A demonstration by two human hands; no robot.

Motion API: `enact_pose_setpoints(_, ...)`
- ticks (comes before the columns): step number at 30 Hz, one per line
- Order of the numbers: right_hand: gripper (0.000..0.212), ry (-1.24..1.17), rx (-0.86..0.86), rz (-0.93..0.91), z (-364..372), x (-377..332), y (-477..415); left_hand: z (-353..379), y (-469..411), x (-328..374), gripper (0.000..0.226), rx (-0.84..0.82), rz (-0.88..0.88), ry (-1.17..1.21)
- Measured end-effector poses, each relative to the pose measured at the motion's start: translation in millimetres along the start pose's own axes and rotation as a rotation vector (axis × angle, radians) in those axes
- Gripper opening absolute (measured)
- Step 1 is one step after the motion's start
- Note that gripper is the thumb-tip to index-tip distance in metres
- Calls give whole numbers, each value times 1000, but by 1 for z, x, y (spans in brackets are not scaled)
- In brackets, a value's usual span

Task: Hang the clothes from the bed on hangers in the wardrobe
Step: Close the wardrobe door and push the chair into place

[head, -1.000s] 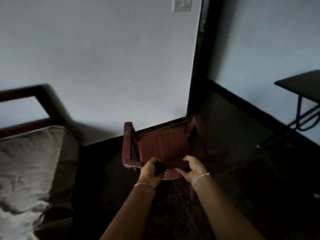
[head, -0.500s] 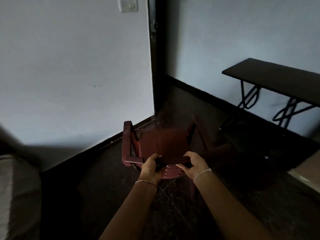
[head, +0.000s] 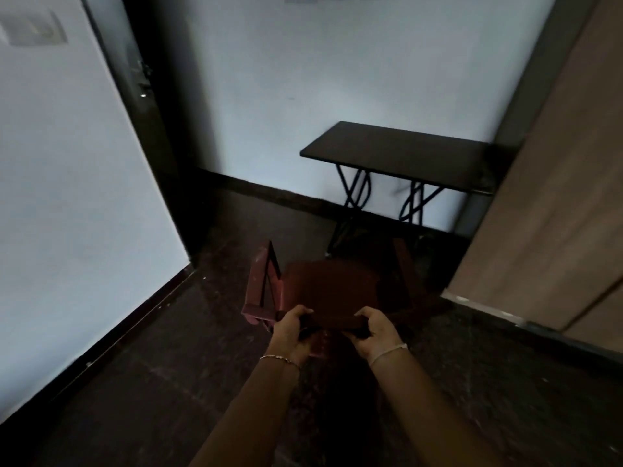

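Observation:
A dark red plastic chair [head: 323, 291] is in front of me, seen from behind and above. My left hand [head: 291, 332] grips the top edge of its backrest on the left, my right hand [head: 376, 332] grips the same edge on the right. The brown wardrobe [head: 556, 210] rises along the right side of the view; only its outer panel shows. No clothes, hangers or bed are in view.
A black table [head: 397, 153] on curved metal legs stands against the far wall beside the wardrobe. A dark doorway [head: 161, 129] opens at the back left, next to a white wall [head: 67, 197]. The floor [head: 168, 382] is dark stone.
The view has swung right with the chair held in both hands: the bed on the left has left the view, the black table has come to the centre and the wardrobe has appeared at right.

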State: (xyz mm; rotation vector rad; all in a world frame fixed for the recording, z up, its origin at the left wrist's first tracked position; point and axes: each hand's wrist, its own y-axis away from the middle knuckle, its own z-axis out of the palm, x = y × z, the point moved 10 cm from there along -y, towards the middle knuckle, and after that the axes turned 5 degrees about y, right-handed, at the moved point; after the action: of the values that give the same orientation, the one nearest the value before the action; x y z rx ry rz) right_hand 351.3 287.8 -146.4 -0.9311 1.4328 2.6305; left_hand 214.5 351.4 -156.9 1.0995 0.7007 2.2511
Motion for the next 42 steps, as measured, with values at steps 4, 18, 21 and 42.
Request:
enact_pose_setpoints(4,8,-92,34,-26,-12,-36,-24,46,-38,-9,14,-50,-34,-75)
enact_pose_setpoints(18,7,-273,43,-90,37,-130,-119,153,-176,27,35,-101,-87,-263)
enact_pose_setpoints(21,13,-303,70,-113,58,-143,-138,167,-202,47,24,-111,-114,-308)
enact_pose_setpoints(42,19,-266,207,-185,129,-214,-203,242,-314,102,44,-197,-188,-344)
